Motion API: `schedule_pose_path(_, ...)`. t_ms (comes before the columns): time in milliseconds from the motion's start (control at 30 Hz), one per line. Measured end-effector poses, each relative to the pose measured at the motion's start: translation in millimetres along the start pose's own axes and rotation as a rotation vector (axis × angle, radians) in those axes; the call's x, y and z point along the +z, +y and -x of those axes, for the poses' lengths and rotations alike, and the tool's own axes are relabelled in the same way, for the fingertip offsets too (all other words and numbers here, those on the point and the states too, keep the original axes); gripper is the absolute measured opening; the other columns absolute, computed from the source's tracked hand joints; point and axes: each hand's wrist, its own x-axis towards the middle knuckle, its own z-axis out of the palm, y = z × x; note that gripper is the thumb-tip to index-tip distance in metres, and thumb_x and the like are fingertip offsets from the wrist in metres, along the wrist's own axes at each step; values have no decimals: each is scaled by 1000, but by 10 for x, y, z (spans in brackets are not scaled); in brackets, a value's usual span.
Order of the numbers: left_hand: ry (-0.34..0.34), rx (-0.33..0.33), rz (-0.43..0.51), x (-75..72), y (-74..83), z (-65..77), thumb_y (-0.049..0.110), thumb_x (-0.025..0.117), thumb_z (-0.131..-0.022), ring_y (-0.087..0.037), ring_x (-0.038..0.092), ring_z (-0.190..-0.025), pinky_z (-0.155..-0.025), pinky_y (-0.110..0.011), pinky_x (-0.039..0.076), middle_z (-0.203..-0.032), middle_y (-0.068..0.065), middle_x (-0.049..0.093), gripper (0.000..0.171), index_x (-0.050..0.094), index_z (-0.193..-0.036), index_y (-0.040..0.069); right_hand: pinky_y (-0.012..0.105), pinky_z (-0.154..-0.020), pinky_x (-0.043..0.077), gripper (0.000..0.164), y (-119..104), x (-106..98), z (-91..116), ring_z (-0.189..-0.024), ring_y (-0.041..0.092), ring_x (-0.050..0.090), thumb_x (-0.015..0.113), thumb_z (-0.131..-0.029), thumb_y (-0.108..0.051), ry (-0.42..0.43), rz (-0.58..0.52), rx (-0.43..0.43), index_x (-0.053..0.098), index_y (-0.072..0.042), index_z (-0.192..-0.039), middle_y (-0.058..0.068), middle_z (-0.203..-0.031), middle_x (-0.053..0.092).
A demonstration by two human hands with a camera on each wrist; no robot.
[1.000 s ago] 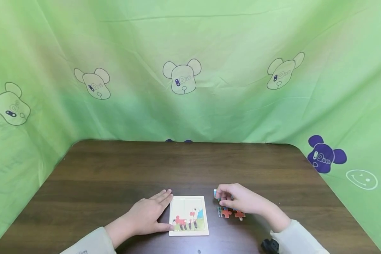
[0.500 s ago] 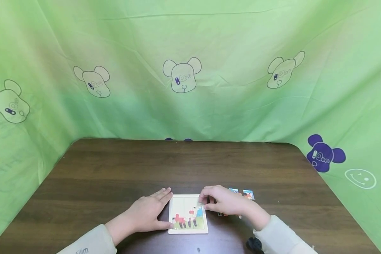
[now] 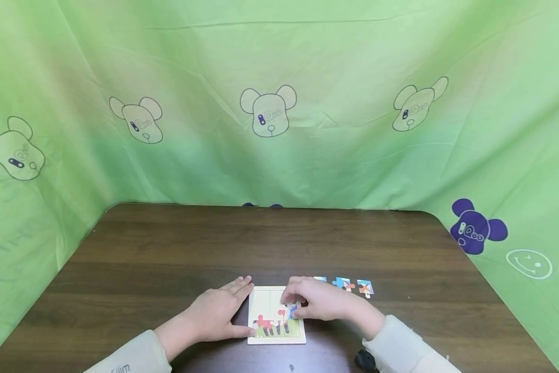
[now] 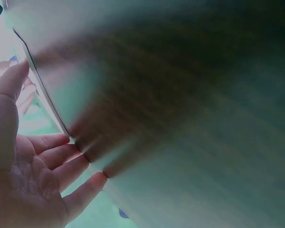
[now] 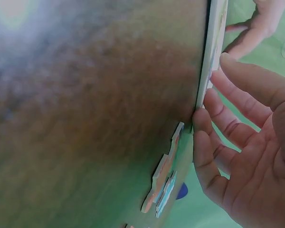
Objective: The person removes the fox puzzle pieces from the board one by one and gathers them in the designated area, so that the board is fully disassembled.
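A square wooden jigsaw tray with a pale rim lies at the front middle of the table. Fitted pieces show red, grass green and dark animal legs in its lower part; bare board shows at upper left. My left hand lies along the tray's left side, fingers straight, thumb on the lower left corner. Over the tray's upper right part, my right hand pinches a puzzle piece with blue on it, mostly hidden by the fingers. In the right wrist view, the thumb and fingers meet the tray's edge.
Loose puzzle pieces lie on the brown table behind and right of my right hand; the forearm hides the spot in front of them. A green curtain with bear faces surrounds the table's back and sides.
My right hand has moved left from the loose pieces to the tray's right edge, then over its upper right part, bringing a puzzle piece. The left hand has stayed at the tray.
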Motion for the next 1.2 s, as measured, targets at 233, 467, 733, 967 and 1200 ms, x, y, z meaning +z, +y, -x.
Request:
schedule_pose_path(233, -5, -4, -2, -1, -6, 2, 62, 68, -82, -24, 46, -142, -98, -47, 52, -155, -11, 45, 88, 48, -145, 3, 19, -77, 45, 23, -8, 24, -7, -82, 3, 49, 76, -84, -8, -27, 23, 21, 67, -16, -104, -9, -93, 55)
schedule_pose_path(467, -8, -3, -19, -2, -8, -2, 63, 67, -83, -24, 45, -143, -99, -46, 52, -155, -11, 45, 89, 48, -146, 3, 20, -79, 45, 25, -23, 31, -18, -85, 4, 49, 75, -85, -8, -25, 35, 24, 62, -19, -103, -9, -94, 53)
schedule_pose_path(733, -11, -11, -16, 1, -6, 0, 64, 66, -82, -23, 45, -143, -95, -49, 53, -155, -10, 45, 90, 48, -146, 4, 18, -72, 45, 26, -22, 39, -25, -75, 3, 49, 74, -85, -3, -28, -21, 12, 58, -18, -100, -8, -90, 53)
schedule_pose_path(967, -5, -7, -23, -4, -4, 2, 64, 66, -82, -23, 45, -143, -97, -47, 53, -155, -10, 45, 89, 48, -146, 4, 17, -68, 45, 27, -16, 40, -20, -72, -1, 48, 67, -85, 5, -34, -123, -9, 56, -14, -99, -7, -83, 55)
schedule_pose_path(1200, -2, -6, -27, -2, -3, 2, 64, 66, -82, -23, 46, -142, -97, -46, 53, -155, -10, 46, 89, 49, -145, 4, 19, -71, 47, 26, -9, 31, -21, -77, -1, 49, 66, -85, 8, -23, -162, -38, 55, -12, -97, -5, -82, 55)
